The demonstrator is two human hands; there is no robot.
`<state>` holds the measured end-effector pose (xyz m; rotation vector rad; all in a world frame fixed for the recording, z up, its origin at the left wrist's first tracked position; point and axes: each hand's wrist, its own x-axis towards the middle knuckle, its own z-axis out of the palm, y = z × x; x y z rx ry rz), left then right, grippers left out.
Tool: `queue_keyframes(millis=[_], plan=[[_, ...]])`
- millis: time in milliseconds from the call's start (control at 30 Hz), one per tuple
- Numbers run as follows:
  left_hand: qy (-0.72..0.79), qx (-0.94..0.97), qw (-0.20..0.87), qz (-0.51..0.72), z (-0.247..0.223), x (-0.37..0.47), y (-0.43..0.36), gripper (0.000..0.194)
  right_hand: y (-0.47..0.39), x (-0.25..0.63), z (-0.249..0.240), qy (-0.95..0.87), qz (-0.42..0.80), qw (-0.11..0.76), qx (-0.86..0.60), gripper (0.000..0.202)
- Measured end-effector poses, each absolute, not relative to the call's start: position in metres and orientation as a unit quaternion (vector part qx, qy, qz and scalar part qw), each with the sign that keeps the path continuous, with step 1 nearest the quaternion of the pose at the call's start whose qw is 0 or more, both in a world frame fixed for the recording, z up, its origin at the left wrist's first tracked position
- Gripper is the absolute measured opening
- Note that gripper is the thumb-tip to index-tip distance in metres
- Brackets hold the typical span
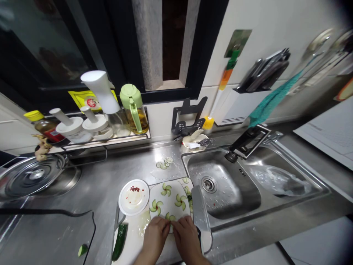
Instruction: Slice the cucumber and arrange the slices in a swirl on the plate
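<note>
Head view: cucumber slices (170,216) touch left hand (157,232) and right hand (185,232).

4 cucumber fans (180,202) on plate (169,201); dish (135,207) left, knife (200,208) right.

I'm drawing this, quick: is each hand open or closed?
Left hand: curled at the cucumber slices, grip unclear.
Right hand: curled there too, grip unclear.

Two bare forearms enter from the bottom edge, the left forearm (146,254) slanting up to the right and the right forearm (196,258) up to the left. The left hand (158,229) and right hand (186,232) are backs-up, fingers bent, their tips close together between them. The curled fingers hide how firmly either hand pinches.
</note>
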<state>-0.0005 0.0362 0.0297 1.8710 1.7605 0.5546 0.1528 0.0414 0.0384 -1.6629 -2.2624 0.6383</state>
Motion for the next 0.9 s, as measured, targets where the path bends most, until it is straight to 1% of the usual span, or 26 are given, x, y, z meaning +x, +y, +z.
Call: queue_keyframes(millis=[467,667,800,900], plan=[[0.640,0.669,0.291,0.241,0.031,-0.003,0.036,0.019,0.047,0.156,0.049,-0.766,0.247,0.115,-0.583,0.029],[0.644,0.642,0.300,0.288,0.036,-0.010,0.032,0.017,0.049,0.168,0.047,-0.767,0.237,0.125,-0.583,0.028],[0.666,0.596,0.313,0.321,0.039,-0.027,0.022,0.021,0.050,0.182,0.045,-0.743,0.230,0.151,-0.610,0.030],[0.708,0.539,0.330,0.315,0.035,-0.042,0.013,0.026,0.053,0.191,0.043,-0.707,0.222,0.170,-0.649,0.033]])
